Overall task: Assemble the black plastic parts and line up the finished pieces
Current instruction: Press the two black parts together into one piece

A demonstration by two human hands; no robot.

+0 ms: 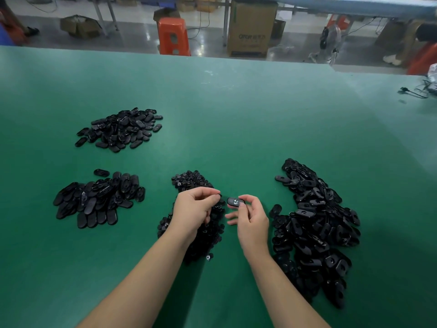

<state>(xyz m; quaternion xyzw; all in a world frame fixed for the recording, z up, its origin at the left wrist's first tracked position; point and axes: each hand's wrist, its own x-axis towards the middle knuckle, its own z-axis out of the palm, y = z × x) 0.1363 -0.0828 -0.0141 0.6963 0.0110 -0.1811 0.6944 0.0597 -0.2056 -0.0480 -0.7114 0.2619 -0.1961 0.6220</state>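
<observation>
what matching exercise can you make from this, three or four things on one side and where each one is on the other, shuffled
Things
1. orange stool
2. cardboard box
3. oval black part
4. pile of small round parts

Places
A. pinched in the fingers of the right hand
B. on the green table, partly under the left hand
C. on the floor beyond the table, left of the box
D. on the floor beyond the table, beside a table leg

Pairs: 1-C, 2-D, 3-A, 4-B
</observation>
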